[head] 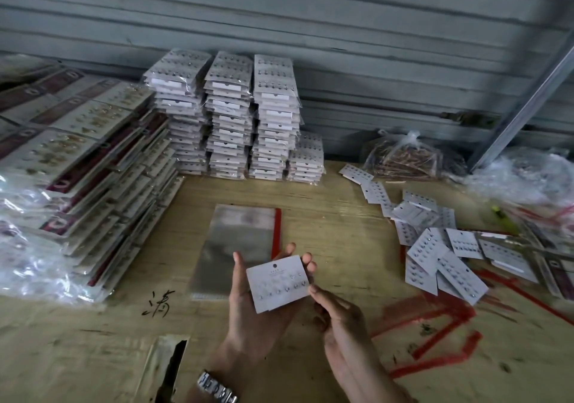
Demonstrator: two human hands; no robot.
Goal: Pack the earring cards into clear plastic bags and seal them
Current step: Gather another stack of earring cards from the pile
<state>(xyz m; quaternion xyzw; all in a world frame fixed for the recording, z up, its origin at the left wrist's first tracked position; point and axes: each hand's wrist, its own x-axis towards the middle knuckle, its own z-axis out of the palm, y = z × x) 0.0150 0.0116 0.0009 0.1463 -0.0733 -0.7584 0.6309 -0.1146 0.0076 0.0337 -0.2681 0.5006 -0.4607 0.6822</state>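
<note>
White earring card (278, 281), set with small stones, sits in the grip of the left hand (248, 306), thumb up along its left edge and fingertips curled over its far side. A fingertip of the right hand (338, 315) meets the card's right edge; whether that grip pinches the card I cannot tell. Just beyond the grip, clear plastic bags (236, 241) with a red strip lie flat on the wooden surface (326, 204). Right of the grip, loose cards (447, 260) lie scattered; bagged packs (230, 114) stand stacked well beyond.
</note>
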